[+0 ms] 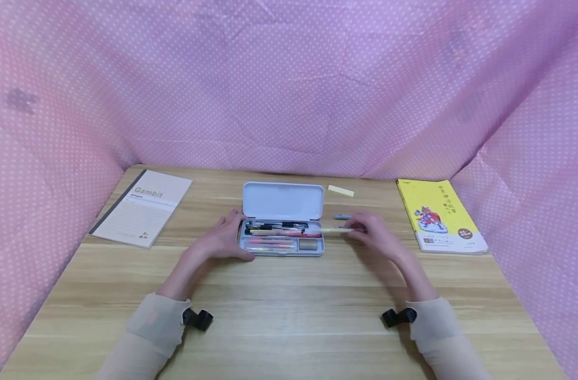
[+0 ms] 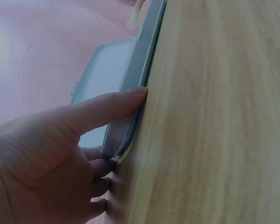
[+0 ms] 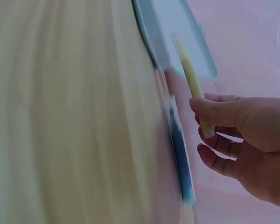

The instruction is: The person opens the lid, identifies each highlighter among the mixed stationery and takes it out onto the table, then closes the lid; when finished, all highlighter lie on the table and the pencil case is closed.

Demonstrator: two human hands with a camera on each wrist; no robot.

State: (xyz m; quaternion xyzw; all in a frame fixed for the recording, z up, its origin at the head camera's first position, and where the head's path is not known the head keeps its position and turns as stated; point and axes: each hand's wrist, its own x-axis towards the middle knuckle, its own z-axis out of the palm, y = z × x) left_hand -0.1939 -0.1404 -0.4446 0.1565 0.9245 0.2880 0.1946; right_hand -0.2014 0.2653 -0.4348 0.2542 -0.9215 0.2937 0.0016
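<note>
While the left hand [image 1: 221,240], fingers spread wide, grips the left end of the open pencil case [image 1: 283,201], apparently steadying it on the worktop [image 1: 289,306], the right hand [image 1: 373,231] pinches a yellow capped pen [image 3: 192,80] near its right end, seemingly keeping its length free.

Head view: yellow pen [image 1: 335,230] is blurred, rear end hidden by R grip [image 1: 371,230], which also partly covers blue item [image 1: 341,217]. Pens [image 1: 277,232] in pencil case [image 1: 282,201] overlap, too small to count; fine print on yellow bk [image 1: 436,206] n/legible. Sleeves [image 1: 148,330] cut off @ btm edge. L wrist view: case cut off @ top, contents hidden by its wall. R wrist view: blue item blurred.
</note>
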